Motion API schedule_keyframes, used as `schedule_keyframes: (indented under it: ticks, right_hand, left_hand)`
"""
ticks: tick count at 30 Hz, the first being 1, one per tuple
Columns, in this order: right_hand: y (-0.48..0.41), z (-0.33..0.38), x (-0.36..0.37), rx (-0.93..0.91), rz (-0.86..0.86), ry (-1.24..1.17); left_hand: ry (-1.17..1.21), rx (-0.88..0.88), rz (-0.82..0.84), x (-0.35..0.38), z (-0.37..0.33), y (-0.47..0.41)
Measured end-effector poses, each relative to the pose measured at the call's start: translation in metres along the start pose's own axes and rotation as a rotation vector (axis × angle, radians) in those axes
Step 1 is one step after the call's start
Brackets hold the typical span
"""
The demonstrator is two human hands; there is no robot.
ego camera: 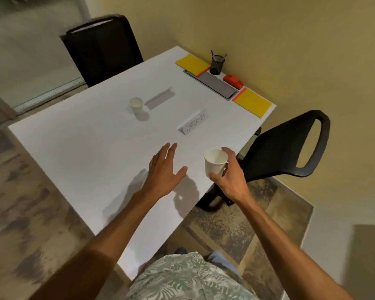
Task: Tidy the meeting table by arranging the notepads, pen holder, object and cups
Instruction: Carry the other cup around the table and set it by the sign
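The right hand [230, 176] is gripping a white paper cup [214, 162] near the table's right edge, with the thumb under the cup's near side and the fingers curled around its far side. The left hand [164, 167] is hovering flat over the white table [85, 148], just left of the cup, fingers extended and lightly spread, holding nothing.

Step in hand, as judged: placing the held cup. Whether its base is touching the table or is lifted slightly is hard to tell from this angle. Recommended practice:
- Keep the cup upright and grip it lightly; a paper wall is likely to buckle under pressure.
- Set it down well inside the table edge, since the cup is sitting close to it.
- Keep the left hand clear of the folded name card [194, 124] lying beyond the cup.

Count of items:
- Cups: two. The second cup [136, 106] is standing well beyond and to the left of the held cup.
- Yellow notepads: two, one [193, 64] and another [253, 103], both far beyond the cup at the wall side.
- Pen holder [217, 64]: one, between the notepads.
- Red object [233, 80]: one, beside the pen holder.
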State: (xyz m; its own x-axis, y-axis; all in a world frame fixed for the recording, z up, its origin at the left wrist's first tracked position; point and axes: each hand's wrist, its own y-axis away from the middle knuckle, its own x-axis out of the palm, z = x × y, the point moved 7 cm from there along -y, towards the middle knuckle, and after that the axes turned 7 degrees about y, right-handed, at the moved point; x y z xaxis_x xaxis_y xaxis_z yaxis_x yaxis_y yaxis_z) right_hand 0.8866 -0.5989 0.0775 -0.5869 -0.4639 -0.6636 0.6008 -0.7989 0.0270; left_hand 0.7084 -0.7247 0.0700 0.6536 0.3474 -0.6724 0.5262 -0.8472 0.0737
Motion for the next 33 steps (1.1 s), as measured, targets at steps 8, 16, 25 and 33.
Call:
schedule_keyframes:
  ticks: [8,16,25,33]
  right_hand:
    - [-0.108,0.029,0.056,-0.241,0.265,0.032]
    - [-0.215,0.002,0.121,-0.360,0.421,0.070]
    - [-0.280,-0.039,0.180,-0.270,0.499,0.072]
    - [-0.295,-0.055,0.210,-0.251,0.525,0.051]
  left_hand:
    - [0.022,-0.187,-0.167,-0.025,0.037,-0.022]
    - [0.031,-0.428,-0.329,-0.024,0.046,-0.047]
    - [-0.080,-0.569,-0.343,0.012,0.065,-0.079]
    - [-0.079,-0.656,-0.272,0.030,0.079,-0.089]
